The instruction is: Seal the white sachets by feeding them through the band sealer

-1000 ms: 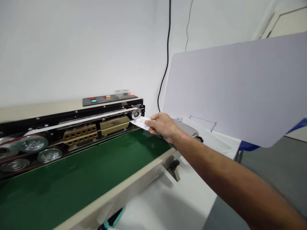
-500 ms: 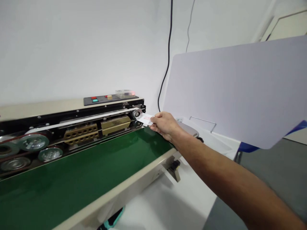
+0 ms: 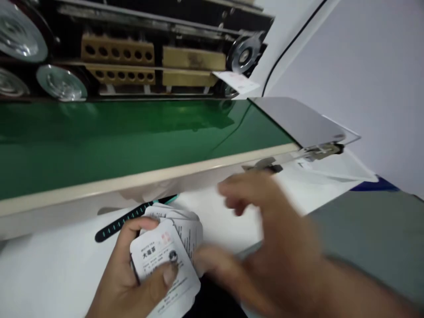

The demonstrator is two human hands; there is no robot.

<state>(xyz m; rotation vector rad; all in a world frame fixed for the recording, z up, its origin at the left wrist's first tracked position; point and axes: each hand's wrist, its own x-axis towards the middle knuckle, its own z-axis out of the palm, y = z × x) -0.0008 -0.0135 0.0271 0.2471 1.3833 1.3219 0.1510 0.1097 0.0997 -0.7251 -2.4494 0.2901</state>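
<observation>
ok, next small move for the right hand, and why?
Probably pinch the top packet with the right hand. The left hand holds that packet on a fanned stack, the right hand is open and close beside it, and another packet is at the machine's end roller with no hand on it.

The white desk (image 3: 56,265) stretches from the lower left of the frame towards the right of centre, with its edge against the grey floor (image 3: 361,229) at lower right. Across the upper left and centre, a machine (image 3: 139,115) with a green belt extends above it; its footing is hidden. Below the machine's front rail, left of lower centre, a black strip (image 3: 126,220) with teal marks lies slantwise on the desk, partly covered.
</observation>
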